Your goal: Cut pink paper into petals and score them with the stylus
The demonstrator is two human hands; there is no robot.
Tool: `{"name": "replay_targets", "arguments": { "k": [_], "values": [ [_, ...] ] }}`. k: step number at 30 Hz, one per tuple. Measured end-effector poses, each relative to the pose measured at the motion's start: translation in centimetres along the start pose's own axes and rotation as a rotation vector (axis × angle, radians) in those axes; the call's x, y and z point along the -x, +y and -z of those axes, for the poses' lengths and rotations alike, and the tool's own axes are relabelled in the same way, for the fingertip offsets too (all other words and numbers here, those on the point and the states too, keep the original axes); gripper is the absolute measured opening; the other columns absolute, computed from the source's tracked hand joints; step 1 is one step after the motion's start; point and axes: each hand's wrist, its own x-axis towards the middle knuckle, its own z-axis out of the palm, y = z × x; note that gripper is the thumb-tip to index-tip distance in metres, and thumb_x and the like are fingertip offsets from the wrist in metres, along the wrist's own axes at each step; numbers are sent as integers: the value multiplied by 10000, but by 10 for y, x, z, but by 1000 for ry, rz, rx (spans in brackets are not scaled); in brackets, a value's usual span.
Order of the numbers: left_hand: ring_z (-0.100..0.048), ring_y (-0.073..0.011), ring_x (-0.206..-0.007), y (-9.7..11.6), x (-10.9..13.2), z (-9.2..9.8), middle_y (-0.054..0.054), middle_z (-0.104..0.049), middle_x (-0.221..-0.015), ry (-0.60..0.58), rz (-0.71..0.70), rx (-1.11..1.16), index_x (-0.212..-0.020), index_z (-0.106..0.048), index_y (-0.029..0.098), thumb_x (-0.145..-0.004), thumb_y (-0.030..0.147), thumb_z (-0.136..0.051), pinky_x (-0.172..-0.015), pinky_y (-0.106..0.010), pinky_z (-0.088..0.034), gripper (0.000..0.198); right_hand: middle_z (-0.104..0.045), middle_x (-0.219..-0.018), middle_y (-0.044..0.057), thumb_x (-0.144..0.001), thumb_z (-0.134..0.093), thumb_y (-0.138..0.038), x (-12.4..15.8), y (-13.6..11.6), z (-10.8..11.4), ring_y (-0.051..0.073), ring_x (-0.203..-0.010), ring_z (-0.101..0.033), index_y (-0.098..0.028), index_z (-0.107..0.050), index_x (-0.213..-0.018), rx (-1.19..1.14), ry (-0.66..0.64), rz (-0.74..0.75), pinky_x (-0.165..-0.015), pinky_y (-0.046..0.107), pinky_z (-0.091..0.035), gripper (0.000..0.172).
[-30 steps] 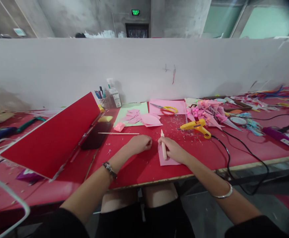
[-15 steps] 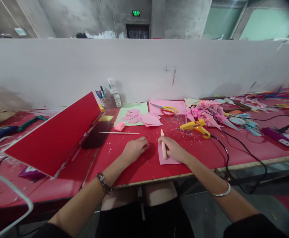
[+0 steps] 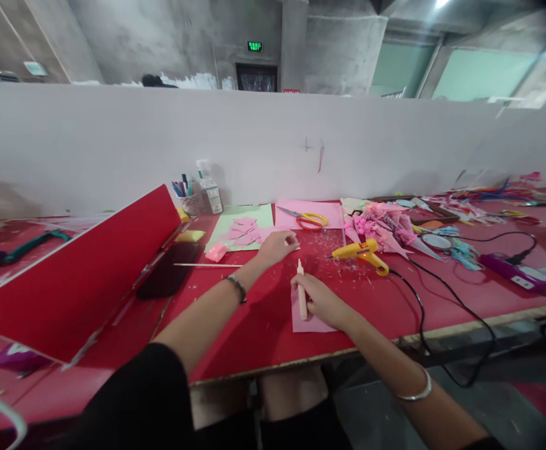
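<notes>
My right hand (image 3: 317, 297) is closed around a cream-coloured tube with a pointed nozzle (image 3: 303, 300). The nozzle points away from me, and the tube lies over a sheet of pink paper (image 3: 317, 324) near the table's front edge. Farther forward, my left hand (image 3: 275, 249) hovers at the cut pink paper pieces (image 3: 244, 231), partly covering them. Its fingers are loosely bent and look apart, with nothing visible in them. Under the pieces is a pale green sheet (image 3: 216, 234). A thin white stick (image 3: 202, 265) lies behind my left wrist.
A yellow glue gun (image 3: 359, 251) with a black cable lies right of my hands. Scissors (image 3: 313, 220) rest on a pink sheet (image 3: 286, 205) behind. Pink cone-shaped bundles (image 3: 385, 222) are piled at the right. A red board (image 3: 85, 281) stands tilted at the left, beside a dark phone-like slab (image 3: 169, 272).
My left hand has moved forward from the red tabletop to the cut pink pieces. My right hand keeps its hold on the tube over the pink paper. The view has tilted up slightly.
</notes>
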Motion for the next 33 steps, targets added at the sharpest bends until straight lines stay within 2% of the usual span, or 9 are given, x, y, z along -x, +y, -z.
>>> {"name": "replay_targets", "arguments": {
  "k": [4, 7, 11, 15, 18, 21, 24, 28, 33],
  "values": [
    [-543, -188, -944, 14, -44, -6, -80, -525, -1122, 78, 11, 24, -1113, -499, 158, -855, 305, -485, -792, -395, -473, 297, -453, -851, 24, -522, -388, 54, 0, -3, 3, 152, -771, -439, -192, -433, -891, -7, -4, -25, -719, 252, -376, 445],
    [-549, -183, -929, 11, -48, -2, -78, -533, -1106, 66, 14, 17, -1104, -504, 154, -854, 305, -487, -781, -388, -478, 293, -453, -837, 25, -519, -382, 51, 0, -3, 2, 155, -767, -439, -187, -431, -885, 2, -9, -32, -725, 259, -376, 439],
    [-569, -153, -828, -7, -17, 17, -57, -573, -988, 52, 42, -23, -1025, -536, 133, -852, 325, -487, -717, -344, -489, 262, -447, -825, 18, -540, -375, 39, 0, 1, 1, 149, -734, -445, -193, -429, -895, -11, 3, -34, -704, 259, -381, 427],
    [-507, -105, -591, -26, 32, 41, 15, -542, -608, 106, 55, -55, -673, -561, 132, -864, 304, -418, -597, -244, -414, 294, -449, -799, 8, -606, -371, 25, -3, 2, 6, 152, -738, -448, -201, -417, -896, 18, -7, 12, -709, 268, -377, 371],
    [-472, -88, -548, -34, 68, 50, 29, -534, -587, 125, 42, -56, -656, -538, 145, -861, 314, -380, -552, -208, -368, 309, -438, -746, -4, -654, -368, 9, -14, -3, 14, 146, -691, -432, -202, -404, -876, 54, -89, 74, -667, 257, -370, 309],
    [-478, -97, -561, -39, 98, 49, 15, -552, -605, 115, 25, -74, -691, -546, 147, -878, 316, -302, -548, -204, -365, 352, -461, -743, -7, -677, -371, -5, -34, -10, 14, 138, -673, -427, -207, -399, -861, 50, -143, 124, -639, 237, -360, 274],
    [-517, -118, -652, -42, 120, 39, -18, -593, -707, 33, -45, -117, -748, -581, 159, -873, 296, -305, -616, -221, -384, 333, -480, -698, -20, -701, -376, -15, -57, -14, 3, 128, -644, -418, -211, -409, -825, 22, -215, 151, -611, 217, -354, 234],
    [-560, -154, -799, -42, 136, 29, -55, -595, -1032, -130, -171, -165, -940, -616, 228, -852, 327, -369, -713, -264, -392, 279, -493, -764, -13, -724, -416, -34, -79, -10, -16, 109, -644, -429, -204, -427, -819, -44, -277, 191, -596, 201, -369, 195],
    [-574, -247, -913, -34, 143, 30, -111, -342, -1371, -340, -264, -260, -1293, -357, 356, -810, 563, -360, -773, -355, -384, 525, -516, -841, 2, -741, -502, -101, -83, 1, -19, 121, -721, -501, -198, -448, -869, -87, -127, 108, -642, 235, -412, 170]
  ]
}}
